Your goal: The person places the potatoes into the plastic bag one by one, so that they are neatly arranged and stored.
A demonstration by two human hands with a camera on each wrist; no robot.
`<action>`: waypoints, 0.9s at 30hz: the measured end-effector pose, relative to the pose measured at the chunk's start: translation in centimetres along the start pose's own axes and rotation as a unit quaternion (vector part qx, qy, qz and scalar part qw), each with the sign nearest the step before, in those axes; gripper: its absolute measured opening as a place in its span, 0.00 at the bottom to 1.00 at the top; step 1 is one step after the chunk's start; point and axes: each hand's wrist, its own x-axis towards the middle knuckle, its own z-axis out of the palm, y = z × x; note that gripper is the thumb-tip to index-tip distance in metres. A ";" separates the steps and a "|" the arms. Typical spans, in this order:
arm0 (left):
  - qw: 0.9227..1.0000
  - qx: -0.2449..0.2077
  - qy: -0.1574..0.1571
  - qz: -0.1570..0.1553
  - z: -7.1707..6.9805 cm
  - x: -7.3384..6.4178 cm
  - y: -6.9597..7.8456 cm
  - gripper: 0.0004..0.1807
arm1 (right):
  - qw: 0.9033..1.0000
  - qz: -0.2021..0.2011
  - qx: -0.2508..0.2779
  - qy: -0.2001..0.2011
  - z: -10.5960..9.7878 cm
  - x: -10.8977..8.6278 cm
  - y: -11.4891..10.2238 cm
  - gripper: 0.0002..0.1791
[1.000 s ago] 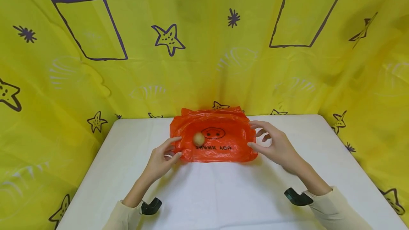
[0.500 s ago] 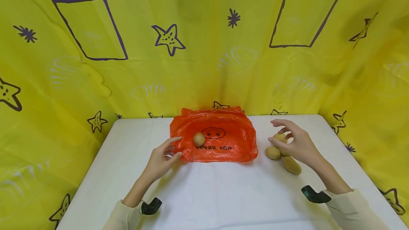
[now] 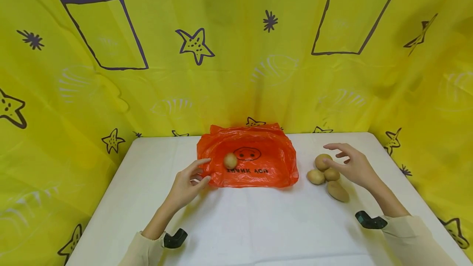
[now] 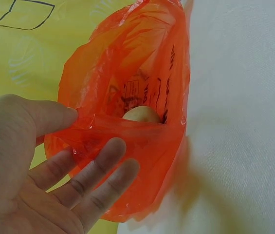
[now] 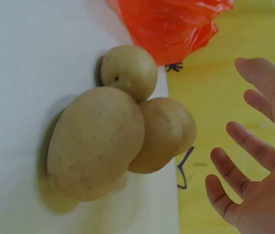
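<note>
I see left hand (image 3: pixel 187 184), thumb and fingers apart, touching left edge of crinkled red translucent plastic bag (image 3: pixel 276 157) on white bench (image 3: pixel 236 225). Single round tan potato (image 3: pixel 230 161) inside bag. My right hand (image 3: pixel 356 168): fingers spread apart, just beside four yellow-brown rounded potatoes (image 3: pixel 331 174) clustered right of bag.

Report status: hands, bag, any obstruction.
Left hand pinches edge of red plastic bag. Right hand empty, beside four rounded tan potatoes. One round tan potato inside bag. No obstruction seen.
</note>
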 end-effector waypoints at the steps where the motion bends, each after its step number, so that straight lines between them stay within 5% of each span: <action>1: 1.000 0.000 -0.001 -0.001 0.0 0.0 0.0 0.26 | 1.000 0.006 0.003 -0.007 0.0 0.0 0.3 0.24; 12: 1.000 -0.002 -0.004 -0.003 0.1 -0.1 -0.2 0.26 | 0.991 0.080 0.044 -0.097 1.1 0.5 2.4 0.32; 27: 1.000 0.001 -0.005 -0.009 0.1 0.0 0.0 0.26 | 0.981 0.126 0.033 -0.146 1.5 1.3 3.3 0.35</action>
